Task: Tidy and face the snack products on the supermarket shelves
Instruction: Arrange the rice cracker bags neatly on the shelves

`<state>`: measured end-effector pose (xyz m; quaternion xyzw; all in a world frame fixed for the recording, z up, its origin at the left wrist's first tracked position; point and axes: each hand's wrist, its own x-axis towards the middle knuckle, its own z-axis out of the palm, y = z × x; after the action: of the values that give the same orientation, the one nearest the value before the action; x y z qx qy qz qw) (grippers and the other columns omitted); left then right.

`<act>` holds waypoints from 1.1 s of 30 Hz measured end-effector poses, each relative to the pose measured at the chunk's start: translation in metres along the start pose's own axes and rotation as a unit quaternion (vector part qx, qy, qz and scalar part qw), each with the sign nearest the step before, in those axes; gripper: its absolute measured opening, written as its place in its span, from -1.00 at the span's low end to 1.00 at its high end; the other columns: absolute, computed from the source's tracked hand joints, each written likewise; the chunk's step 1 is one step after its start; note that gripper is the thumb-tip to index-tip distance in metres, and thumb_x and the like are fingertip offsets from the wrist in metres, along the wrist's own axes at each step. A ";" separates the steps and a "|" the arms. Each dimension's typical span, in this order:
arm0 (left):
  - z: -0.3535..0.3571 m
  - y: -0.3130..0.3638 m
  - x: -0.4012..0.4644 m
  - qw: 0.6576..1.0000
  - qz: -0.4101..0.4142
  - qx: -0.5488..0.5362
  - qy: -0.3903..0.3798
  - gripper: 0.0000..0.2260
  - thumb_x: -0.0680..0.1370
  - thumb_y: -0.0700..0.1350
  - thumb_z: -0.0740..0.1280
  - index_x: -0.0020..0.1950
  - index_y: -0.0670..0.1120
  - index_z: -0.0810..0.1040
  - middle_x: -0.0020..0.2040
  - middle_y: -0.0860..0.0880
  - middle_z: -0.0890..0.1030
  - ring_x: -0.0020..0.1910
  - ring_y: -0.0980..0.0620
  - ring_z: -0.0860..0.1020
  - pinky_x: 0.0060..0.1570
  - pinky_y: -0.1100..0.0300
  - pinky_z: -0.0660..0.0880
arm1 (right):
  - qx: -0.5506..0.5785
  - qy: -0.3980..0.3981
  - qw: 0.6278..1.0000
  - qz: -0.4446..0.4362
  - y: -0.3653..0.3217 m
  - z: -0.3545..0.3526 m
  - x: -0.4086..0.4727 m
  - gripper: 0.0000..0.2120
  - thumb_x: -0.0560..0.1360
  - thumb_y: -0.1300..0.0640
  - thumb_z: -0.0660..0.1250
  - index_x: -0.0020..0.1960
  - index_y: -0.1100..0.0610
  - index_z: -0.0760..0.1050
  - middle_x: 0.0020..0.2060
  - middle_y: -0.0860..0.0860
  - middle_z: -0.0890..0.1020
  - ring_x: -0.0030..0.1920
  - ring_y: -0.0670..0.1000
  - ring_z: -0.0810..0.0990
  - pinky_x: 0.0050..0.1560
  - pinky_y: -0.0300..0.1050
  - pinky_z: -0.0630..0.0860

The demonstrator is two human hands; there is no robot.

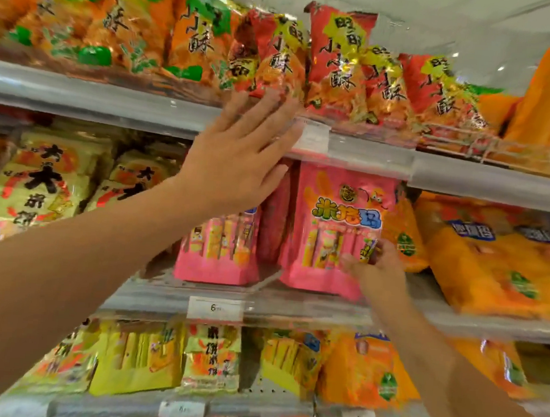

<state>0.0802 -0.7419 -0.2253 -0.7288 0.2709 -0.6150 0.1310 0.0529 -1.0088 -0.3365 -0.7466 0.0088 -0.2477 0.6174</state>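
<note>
We take the pink snack bag (337, 233) as our reference: pink, with yellow and blue lettering. Left of it, we see a second pink bag (217, 253), then pale yellow bags (41, 186) with black characters. To its right lie orange bags (493, 258) with blue labels. Above it, red-and-orange bags (338, 62) carry yellow patches and black characters.
</note>
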 end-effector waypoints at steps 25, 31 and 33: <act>0.004 0.006 0.004 0.999 -0.006 0.046 -0.009 -0.52 0.55 -0.05 0.15 0.47 -0.14 0.37 0.47 -0.19 0.34 0.46 -0.24 0.28 0.37 -0.26 0.25 | -0.236 -0.026 0.923 -0.302 0.033 0.040 -0.053 -0.52 0.41 0.12 0.35 0.31 0.00 0.37 0.43 -0.01 0.29 0.48 0.03 0.17 0.48 0.07 0.02; -0.017 0.009 0.003 0.993 -0.003 0.020 -0.115 -0.42 0.51 -0.08 0.13 0.53 -0.17 0.22 0.52 -0.20 0.24 0.51 -0.25 0.18 0.43 -0.26 0.10 | -0.241 -0.175 0.865 -0.403 0.032 0.107 -0.095 -0.63 0.42 0.22 0.33 0.23 0.19 0.47 0.32 0.15 0.45 0.38 0.14 0.36 0.42 0.07 0.25; -0.025 0.007 -0.004 0.990 0.004 -0.011 -0.138 -0.39 0.48 -0.11 0.15 0.54 -0.19 0.19 0.53 -0.20 0.21 0.52 -0.24 0.14 0.45 -0.25 0.06 | -0.262 -0.213 0.845 -0.416 0.035 0.135 -0.110 -0.61 0.44 0.17 0.28 0.26 0.19 0.47 0.31 0.17 0.48 0.35 0.18 0.41 0.36 0.13 0.36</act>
<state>0.0538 -0.7422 -0.2272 -0.8072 0.2602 -0.5046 0.1616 0.0181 -0.8585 -0.4239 -0.8487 -0.3694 -0.3046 0.2247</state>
